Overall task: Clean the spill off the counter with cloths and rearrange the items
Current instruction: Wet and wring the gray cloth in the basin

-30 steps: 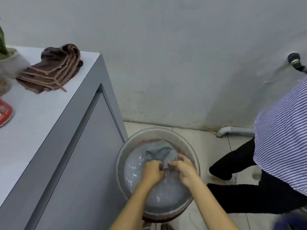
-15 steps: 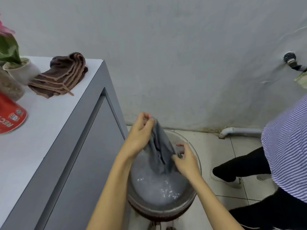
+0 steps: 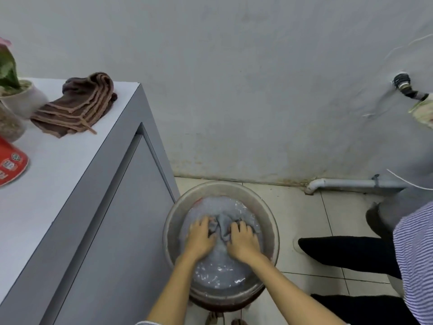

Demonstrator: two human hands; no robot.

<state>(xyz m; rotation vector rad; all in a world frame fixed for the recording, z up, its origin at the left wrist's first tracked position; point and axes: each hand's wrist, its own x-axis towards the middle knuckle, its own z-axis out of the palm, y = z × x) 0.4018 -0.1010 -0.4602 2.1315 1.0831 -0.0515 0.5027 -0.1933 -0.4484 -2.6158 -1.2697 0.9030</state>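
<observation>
- Two hands are down in the round metal basin (image 3: 269,221) of soapy water, which sits on the tiled floor just beside the grey counter (image 3: 58,195).
- Our left hand (image 3: 200,238) and our right hand (image 3: 243,240) lie side by side, with the wet grey cloth (image 3: 222,225) bunched up between them and a bit ahead of the fingers.
- Our fingers are curled down onto the cloth from both sides. The left fingers press on its left edge, and the right fingers grip its right edge.
- The cloth's ridge runs away from us, toward the wall. Both hands are about as near to it as each other, so we think a squeeze or a rub needs both hands pushing in together.
- The cloth looks soaked, dark grey and crumpled, half under the foam. We cannot see how much of it is under the water.
- We think this step is washing the cloth, so it can wipe the counter after.
- Up on the counter, well apart from the basin, lies a folded brown towel with tan edges (image 3: 77,106).
- Near the towel stands a white pot with a green plant (image 3: 21,97), and a red packet (image 3: 11,164) lies at the left edge.
</observation>
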